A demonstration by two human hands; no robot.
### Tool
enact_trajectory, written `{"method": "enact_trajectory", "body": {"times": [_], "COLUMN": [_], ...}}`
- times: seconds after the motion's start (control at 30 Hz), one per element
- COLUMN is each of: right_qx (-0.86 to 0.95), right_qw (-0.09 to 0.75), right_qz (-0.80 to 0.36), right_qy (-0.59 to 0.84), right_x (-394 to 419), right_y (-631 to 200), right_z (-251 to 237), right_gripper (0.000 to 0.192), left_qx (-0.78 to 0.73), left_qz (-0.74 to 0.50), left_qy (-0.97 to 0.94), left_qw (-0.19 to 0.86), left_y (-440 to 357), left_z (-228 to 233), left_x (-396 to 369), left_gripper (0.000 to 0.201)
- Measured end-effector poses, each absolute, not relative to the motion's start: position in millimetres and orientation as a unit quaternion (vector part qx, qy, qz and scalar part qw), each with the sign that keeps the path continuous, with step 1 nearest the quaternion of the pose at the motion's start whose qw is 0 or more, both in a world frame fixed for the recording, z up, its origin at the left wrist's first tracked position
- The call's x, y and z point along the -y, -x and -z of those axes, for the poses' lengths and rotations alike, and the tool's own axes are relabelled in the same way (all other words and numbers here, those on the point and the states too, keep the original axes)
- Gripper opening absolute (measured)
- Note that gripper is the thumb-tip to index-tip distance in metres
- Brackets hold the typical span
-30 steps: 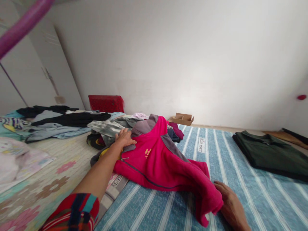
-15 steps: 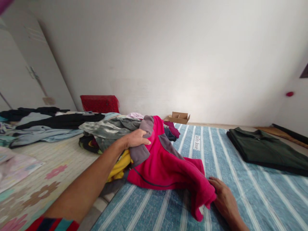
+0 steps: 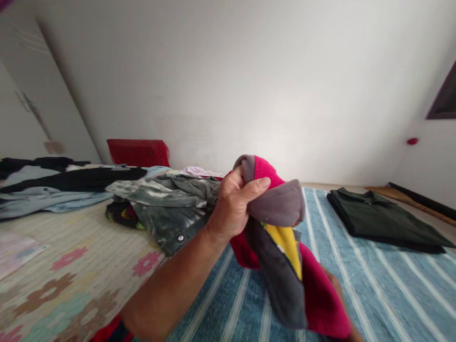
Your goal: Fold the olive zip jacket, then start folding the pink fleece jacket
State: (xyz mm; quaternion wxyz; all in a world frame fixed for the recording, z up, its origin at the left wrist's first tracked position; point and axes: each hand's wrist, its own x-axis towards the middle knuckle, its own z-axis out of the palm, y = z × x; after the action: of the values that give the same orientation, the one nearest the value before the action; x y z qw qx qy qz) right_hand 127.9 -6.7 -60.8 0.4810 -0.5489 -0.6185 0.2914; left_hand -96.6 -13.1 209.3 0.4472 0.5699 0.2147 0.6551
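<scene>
My left hand (image 3: 235,204) is shut on the grey collar area of a pink fleece jacket (image 3: 320,294) and holds it up above the blue striped sheet (image 3: 384,289). The jacket hangs folded over, showing grey panels and a yellow inner patch. My right hand (image 3: 337,284) is almost wholly hidden behind the hanging pink cloth; only a sliver shows low on the right, and its grip cannot be made out.
A folded dark green shirt (image 3: 377,218) lies on the striped sheet at right. A washed grey-green denim jacket (image 3: 167,202) and black and light blue clothes (image 3: 53,185) are piled at left on a floral sheet (image 3: 71,266). A red box (image 3: 137,152) stands by the wall.
My left hand has gathered the jacket's collar and lifted it up and to the right off the pile. The jacket now hangs bunched in front of my right hand. The view has turned slightly left.
</scene>
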Motion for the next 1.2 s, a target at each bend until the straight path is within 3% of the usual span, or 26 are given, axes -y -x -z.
{"method": "enact_trajectory", "body": {"times": [0.1,0.23,0.4,0.57,0.77,0.9,1.0,1.1,1.2], "right_qx": [0.496,0.377,0.468,0.594,0.645,0.616,0.545,0.483,0.474], "right_qw": [0.534,0.551,0.543,0.524,0.503,0.498,0.53,0.54,0.518], "right_qz": [-0.341,-0.3,-0.246,-0.306,-0.256,-0.357,-0.469,-0.54,-0.585], "right_qy": [0.594,0.681,0.653,0.529,0.516,0.495,0.449,0.428,0.405], "right_x": [16,33,56,81,95,91,87,85,84], "right_y": [-138,-149,-132,-103,-87,-86,-93,-103,-110], "right_z": [51,32,13,-5,2,-5,-19,-31,-40], "right_gripper": [0.041,0.045,0.044,0.045,0.072,0.042,0.032,0.03,0.025], "left_qx": [-0.2,-0.237,-0.288,-0.277,-0.228,-0.295,-0.369,-0.418,-0.412], "left_qz": [-0.624,-0.555,-0.518,-0.524,-0.489,-0.427,-0.45,-0.489,-0.442], "left_qy": [-0.589,-0.617,-0.578,-0.551,-0.593,-0.684,-0.707,-0.726,-0.786], "left_qw": [0.473,0.504,0.561,0.587,0.598,0.512,0.401,0.241,0.132], "left_y": [74,63,65,70,80,98,117,133,143], "left_z": [-201,-169,-128,-123,-133,-141,-142,-138,-131], "left_x": [20,8,-2,4,5,1,-5,-18,-37], "left_gripper": [0.029,0.024,0.021,0.026,0.027,0.019,0.022,0.04,0.065]}}
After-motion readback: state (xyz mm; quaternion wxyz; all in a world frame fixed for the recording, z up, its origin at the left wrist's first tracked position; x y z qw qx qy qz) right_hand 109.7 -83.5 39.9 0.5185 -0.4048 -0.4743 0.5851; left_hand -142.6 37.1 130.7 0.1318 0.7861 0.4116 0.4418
